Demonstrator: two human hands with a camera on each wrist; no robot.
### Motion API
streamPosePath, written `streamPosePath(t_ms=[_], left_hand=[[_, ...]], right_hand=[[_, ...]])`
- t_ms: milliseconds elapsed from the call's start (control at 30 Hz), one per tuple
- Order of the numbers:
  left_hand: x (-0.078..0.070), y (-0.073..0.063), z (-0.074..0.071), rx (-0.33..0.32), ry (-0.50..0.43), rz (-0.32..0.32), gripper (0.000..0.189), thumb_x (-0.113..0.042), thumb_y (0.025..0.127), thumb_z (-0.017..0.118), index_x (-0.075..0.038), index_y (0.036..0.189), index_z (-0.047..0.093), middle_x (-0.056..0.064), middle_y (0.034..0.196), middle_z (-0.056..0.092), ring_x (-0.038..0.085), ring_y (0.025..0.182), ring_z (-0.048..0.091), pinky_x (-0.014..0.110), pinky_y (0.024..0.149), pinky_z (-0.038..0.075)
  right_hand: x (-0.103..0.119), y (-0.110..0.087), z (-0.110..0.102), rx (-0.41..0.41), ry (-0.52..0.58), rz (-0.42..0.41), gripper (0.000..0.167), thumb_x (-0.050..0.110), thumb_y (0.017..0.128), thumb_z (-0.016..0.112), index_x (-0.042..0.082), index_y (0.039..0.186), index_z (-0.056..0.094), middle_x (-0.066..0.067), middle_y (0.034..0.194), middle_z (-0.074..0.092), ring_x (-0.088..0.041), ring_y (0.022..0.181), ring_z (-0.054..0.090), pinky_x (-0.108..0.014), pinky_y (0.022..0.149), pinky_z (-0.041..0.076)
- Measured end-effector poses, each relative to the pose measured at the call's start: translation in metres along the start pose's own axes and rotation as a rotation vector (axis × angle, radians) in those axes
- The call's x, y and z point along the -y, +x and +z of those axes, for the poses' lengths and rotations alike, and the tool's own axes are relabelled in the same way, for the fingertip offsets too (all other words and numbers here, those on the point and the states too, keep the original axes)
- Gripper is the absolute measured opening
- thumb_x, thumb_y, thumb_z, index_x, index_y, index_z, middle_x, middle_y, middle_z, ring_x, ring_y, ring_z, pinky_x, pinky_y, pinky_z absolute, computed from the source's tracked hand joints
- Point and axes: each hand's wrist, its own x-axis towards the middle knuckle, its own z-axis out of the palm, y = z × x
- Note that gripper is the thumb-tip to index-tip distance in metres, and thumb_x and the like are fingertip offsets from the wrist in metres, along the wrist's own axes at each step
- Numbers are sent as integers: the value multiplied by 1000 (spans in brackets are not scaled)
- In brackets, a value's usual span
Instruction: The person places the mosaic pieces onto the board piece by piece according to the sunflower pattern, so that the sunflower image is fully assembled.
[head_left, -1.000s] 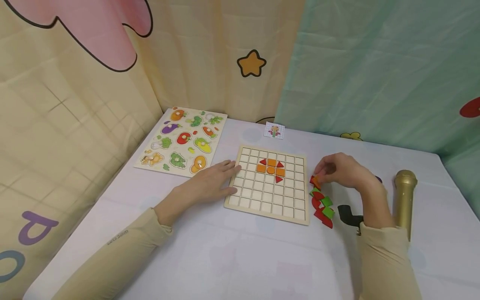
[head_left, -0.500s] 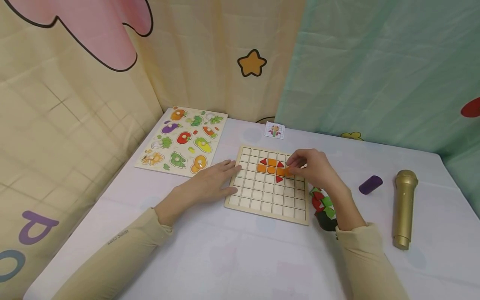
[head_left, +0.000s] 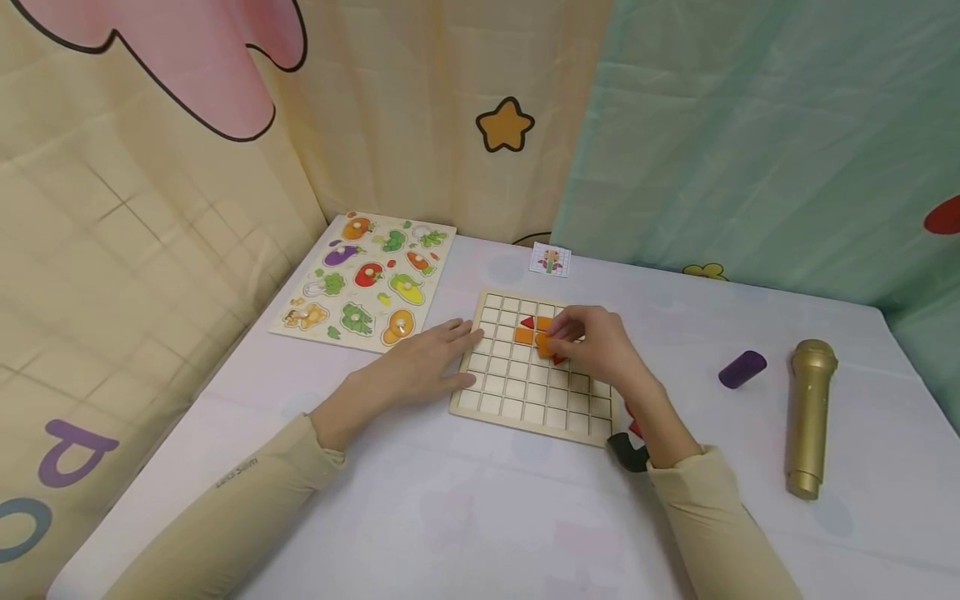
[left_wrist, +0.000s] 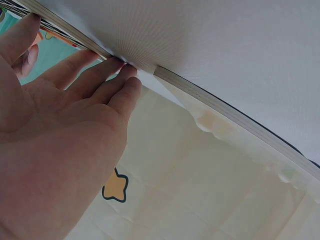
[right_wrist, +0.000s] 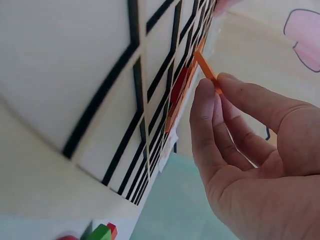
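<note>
Thumb and fingertips of my right hand (head_left: 596,343) pinch a thin orange tile (right_wrist: 208,71), held tilted close over the gridded wooden board (head_left: 517,390). Orange and red pieces lie in cells of its upper middle: an orange square (head_left: 523,335) and a red triangle (head_left: 528,322) show left of the hand, which covers others. My left hand (head_left: 420,362) lies along the board's left side with fingers extended. In the left wrist view, its fingertips (left_wrist: 131,85) are right at the board's edge.
Beyond the left hand lies a vegetable peg puzzle (head_left: 377,312). A small picture card (head_left: 551,261) sits behind the board. Red pieces (head_left: 634,421) show beside the right forearm; a green piece (right_wrist: 101,233) is near them. Farther right are a purple cylinder (head_left: 742,369) and a gold microphone (head_left: 810,425).
My right hand has picked up the orange tile from the pile right of the board and carried it left over the grid's upper middle. The left hand stays in place.
</note>
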Motion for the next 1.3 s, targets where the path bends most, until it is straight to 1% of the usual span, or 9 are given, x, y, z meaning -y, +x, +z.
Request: streamPosePath(t_ms=[233, 433, 733, 833, 1033, 1167, 1300], left_hand=[[0, 0, 0, 4, -14, -3, 75, -45, 105, 63, -14, 166, 33, 10, 175, 25, 29, 163, 20, 49, 131, 26], [0, 0, -1, 3, -14, -4, 75, -44, 105, 63, -14, 167, 32, 11, 175, 24, 29, 163, 19, 49, 131, 25], [0, 0, -1, 10, -13, -9, 75, -45, 105, 63, -14, 167, 32, 10, 175, 24, 29, 163, 19, 48, 131, 25], [0, 0, -1, 13, -12, -12, 76, -45, 105, 63, -14, 167, 32, 10, 175, 24, 29, 164, 19, 48, 131, 25], [0, 1, -1, 11, -11, -16, 76, -45, 105, 63, -14, 166, 33, 10, 175, 24, 29, 163, 19, 48, 131, 25], [0, 0, -1, 11, -13, -18, 76, -45, 105, 64, -14, 166, 33, 10, 175, 24, 29, 163, 19, 48, 131, 25], [-1, 0, -2, 16, -12, -20, 76, -45, 105, 63, -14, 166, 33, 10, 175, 24, 29, 163, 19, 48, 131, 26]], right_hand=[[2, 0, 4, 18, -21, 6, 7, 11, 95, 78, 8, 102, 76, -6, 93, 76, -23, 90, 70, -38, 87, 53], [4, -1, 3, 18, -55, -31, 4, 11, 93, 81, 9, 97, 80, -3, 91, 78, -21, 88, 72, -36, 83, 54], [3, -1, 3, 49, -25, -57, 12, 11, 87, 87, 8, 97, 79, -3, 90, 77, -19, 87, 71, -34, 80, 52], [3, -1, -1, 44, -43, -65, 11, 12, 88, 86, 9, 97, 80, -3, 90, 77, -19, 87, 72, -33, 79, 53], [1, -5, -19, 11, -68, -9, 11, 17, 93, 81, 11, 102, 80, -3, 93, 77, -22, 91, 71, -36, 82, 56], [-6, -11, -30, -5, -94, 27, 16, 21, 95, 80, 10, 106, 79, -6, 97, 77, -26, 97, 70, -40, 87, 59], [-17, -21, -40, -4, -135, 44, 18, 21, 95, 80, 8, 108, 78, -8, 98, 76, -27, 98, 70, -41, 87, 61]])
